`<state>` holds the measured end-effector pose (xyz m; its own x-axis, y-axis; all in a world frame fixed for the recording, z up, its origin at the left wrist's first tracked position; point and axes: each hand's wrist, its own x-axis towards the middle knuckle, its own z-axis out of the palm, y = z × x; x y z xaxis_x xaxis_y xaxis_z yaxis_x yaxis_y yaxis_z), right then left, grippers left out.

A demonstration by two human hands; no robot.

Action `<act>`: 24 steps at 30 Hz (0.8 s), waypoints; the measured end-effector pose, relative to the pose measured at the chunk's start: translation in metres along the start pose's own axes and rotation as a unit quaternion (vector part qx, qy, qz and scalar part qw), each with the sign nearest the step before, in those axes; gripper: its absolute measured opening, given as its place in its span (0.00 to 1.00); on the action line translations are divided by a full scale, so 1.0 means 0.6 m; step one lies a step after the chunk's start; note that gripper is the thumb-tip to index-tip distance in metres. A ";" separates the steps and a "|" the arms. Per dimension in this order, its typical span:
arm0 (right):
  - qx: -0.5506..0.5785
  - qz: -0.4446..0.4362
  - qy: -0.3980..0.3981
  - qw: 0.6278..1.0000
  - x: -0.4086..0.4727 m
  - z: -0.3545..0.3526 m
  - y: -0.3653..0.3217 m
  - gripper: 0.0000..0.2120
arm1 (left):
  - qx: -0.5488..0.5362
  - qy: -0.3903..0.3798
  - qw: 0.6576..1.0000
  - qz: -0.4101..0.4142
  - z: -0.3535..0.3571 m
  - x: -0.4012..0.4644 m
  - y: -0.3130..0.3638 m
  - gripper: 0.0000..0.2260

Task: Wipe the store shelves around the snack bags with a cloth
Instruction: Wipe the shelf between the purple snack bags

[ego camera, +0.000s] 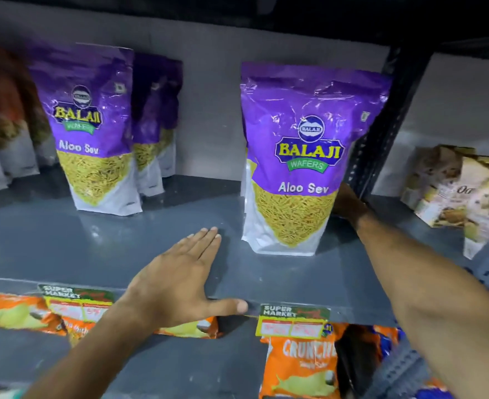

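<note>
Our left hand (177, 279) flat on grey shelf (93, 243), fingers released, our right hand (348, 204) behind front Aloo Sev bag (298, 168), fingers hidden, grip undeterminable, three further purple bags (93, 125) left

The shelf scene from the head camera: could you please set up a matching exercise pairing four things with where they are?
Things:
1. left hand
2. right hand
3. nearer Aloo Sev bag
4. orange Crunchex bag

Places:
A. lower shelf, under a price tag
B. flat on the bare grey shelf
C. standing at the shelf's right end
D. reaching behind a purple bag

Pairs: 1-B, 2-D, 3-C, 4-A
</note>
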<state>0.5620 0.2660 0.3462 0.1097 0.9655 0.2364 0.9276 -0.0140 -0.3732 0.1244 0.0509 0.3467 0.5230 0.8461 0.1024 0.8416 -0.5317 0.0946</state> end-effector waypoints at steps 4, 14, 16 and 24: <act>0.026 -0.018 -0.028 0.999 -0.047 -0.028 -0.050 0.20 | 0.011 -0.010 1.000 -0.002 -0.002 -0.001 0.001 0.65; 0.057 -0.026 0.000 0.998 -0.223 -0.076 -0.127 0.13 | -0.007 -0.014 1.000 0.010 0.002 -0.001 -0.003 0.62; 0.051 -0.007 -0.006 0.999 -0.253 -0.067 -0.106 0.19 | -0.017 -0.014 1.000 0.011 -0.003 -0.004 0.000 0.61; 0.006 0.052 0.017 0.998 -0.447 -0.099 -0.170 0.21 | -0.034 -0.008 0.999 0.021 -0.012 -0.018 0.005 0.60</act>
<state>0.4590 -0.0071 0.3739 0.2170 0.9495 0.2265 0.9063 -0.1098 -0.4081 0.1200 0.0399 0.3533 0.5595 0.8236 0.0927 0.8084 -0.5670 0.1580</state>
